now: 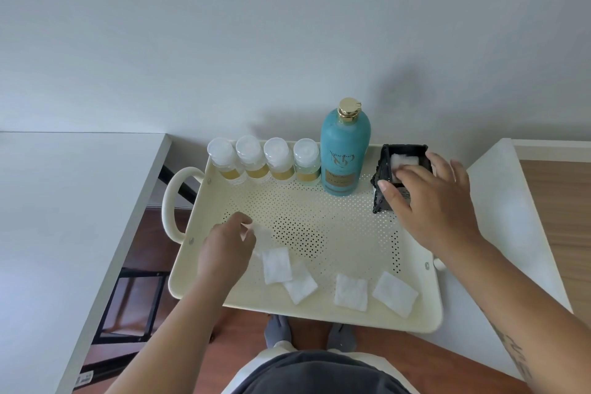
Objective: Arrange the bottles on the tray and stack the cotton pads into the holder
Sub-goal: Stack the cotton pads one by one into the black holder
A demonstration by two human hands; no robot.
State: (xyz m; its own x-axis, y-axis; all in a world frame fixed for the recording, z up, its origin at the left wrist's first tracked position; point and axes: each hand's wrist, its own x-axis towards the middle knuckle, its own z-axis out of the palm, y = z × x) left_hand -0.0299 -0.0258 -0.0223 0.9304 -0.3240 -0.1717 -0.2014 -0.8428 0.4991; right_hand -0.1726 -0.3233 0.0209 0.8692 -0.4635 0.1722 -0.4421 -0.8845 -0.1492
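I observed a cream perforated tray (319, 201) with a loop handle (174, 201) at its left end. Along the tray's far edge stood four small clear bottles (263, 160) with white caps and gold labels, side by side in a row, all upright. Just to their right stood a tall teal bottle (345, 150) with a gold cap, also upright. Right of that sat the black holder (383, 189), near the tray's far right corner.

The right hand (438, 198) rested over the holder, its fingers (406, 174) spread and extended, pressing down on a white cotton pad (403, 159) inside it; they were not clenched around anything. A second pad beneath it I could not confirm.

The left hand (224, 246) was over the tray's near left area, its fingers (243, 227) pinching a single cotton pad (262, 235), which was blurred. Four more cotton pads lay flat along the near part of the tray: two overlapping pads (287, 272) just beside the left hand, then a third pad (351, 292) and a fourth pad (395, 294) further right, apart from each other.

White furniture surfaces flanked the tray on both sides
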